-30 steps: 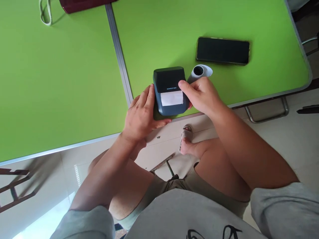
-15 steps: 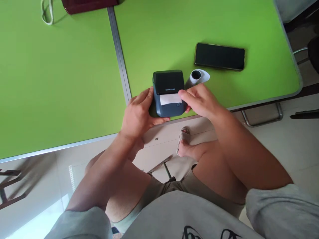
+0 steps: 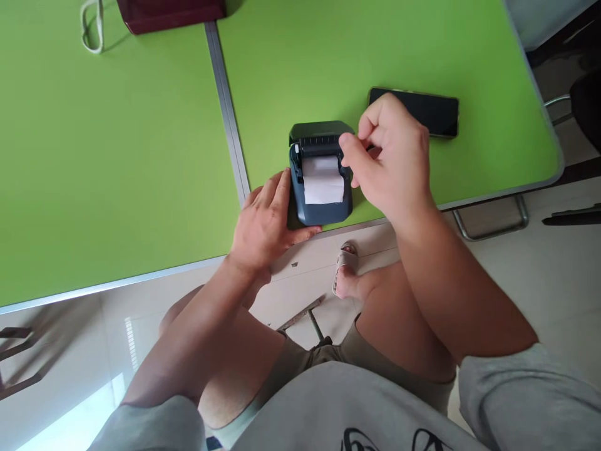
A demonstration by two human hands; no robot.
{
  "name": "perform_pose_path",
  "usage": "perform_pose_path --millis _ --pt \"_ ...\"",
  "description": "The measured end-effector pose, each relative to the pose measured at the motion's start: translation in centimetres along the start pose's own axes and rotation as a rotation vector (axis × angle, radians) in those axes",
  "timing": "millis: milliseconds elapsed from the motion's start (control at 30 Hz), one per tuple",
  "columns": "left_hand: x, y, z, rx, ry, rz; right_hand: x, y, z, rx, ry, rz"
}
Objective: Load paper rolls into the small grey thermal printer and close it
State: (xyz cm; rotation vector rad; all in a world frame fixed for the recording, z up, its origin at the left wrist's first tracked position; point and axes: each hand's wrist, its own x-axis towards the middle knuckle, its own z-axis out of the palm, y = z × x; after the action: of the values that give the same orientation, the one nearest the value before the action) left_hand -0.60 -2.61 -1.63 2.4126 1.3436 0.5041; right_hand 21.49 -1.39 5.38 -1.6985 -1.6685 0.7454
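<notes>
Left hand [image 3: 261,220], thumb wide, against printer [image 3: 326,215]

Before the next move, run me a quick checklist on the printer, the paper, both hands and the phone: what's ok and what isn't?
1. Lid raised: ok, the inside of the printer shows.
2. Paper in view: ok, its white strip lies over the front.
3. Printer steadied: ok, the left hand is at its left side, thumb by the front.
4. Right hand off the lid: cannot tell; its thumb is at the lid's right end, but contact is unclear.
5. Printer well back from the table edge: not ok, its front sits close to it.
6. Phone apart from the printer: ok, though the right hand partly covers it.
</notes>
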Motion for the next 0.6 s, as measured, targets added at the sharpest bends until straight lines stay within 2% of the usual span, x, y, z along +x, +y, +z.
perform_pose_path --millis 100,133,333,500,600 --pt "-0.1 0.1 0.0 0.003 0.002 0.007 0.3 -0.7 -0.1 -0.155 0.108 -0.053" --pt "-0.1 0.1 0.0 0.001 0.004 0.009 0.4 -0.8 -0.1 -0.206 0.098 -0.069" --pt "-0.3 0.0 0.0 -0.003 0.02 0.042 1.5 -0.7 0.6 -0.411 -0.104 -0.113" --pt "-0.3 0.0 0.0 0.027 0.006 0.048 2.4 -1.4 0.4 -0.611 -0.242 -0.159" --pt "-0.3 0.1 -0.2 0.044 -0.007 0.047 2.8 -1.7 0.5 -0.692 -0.283 -0.158"
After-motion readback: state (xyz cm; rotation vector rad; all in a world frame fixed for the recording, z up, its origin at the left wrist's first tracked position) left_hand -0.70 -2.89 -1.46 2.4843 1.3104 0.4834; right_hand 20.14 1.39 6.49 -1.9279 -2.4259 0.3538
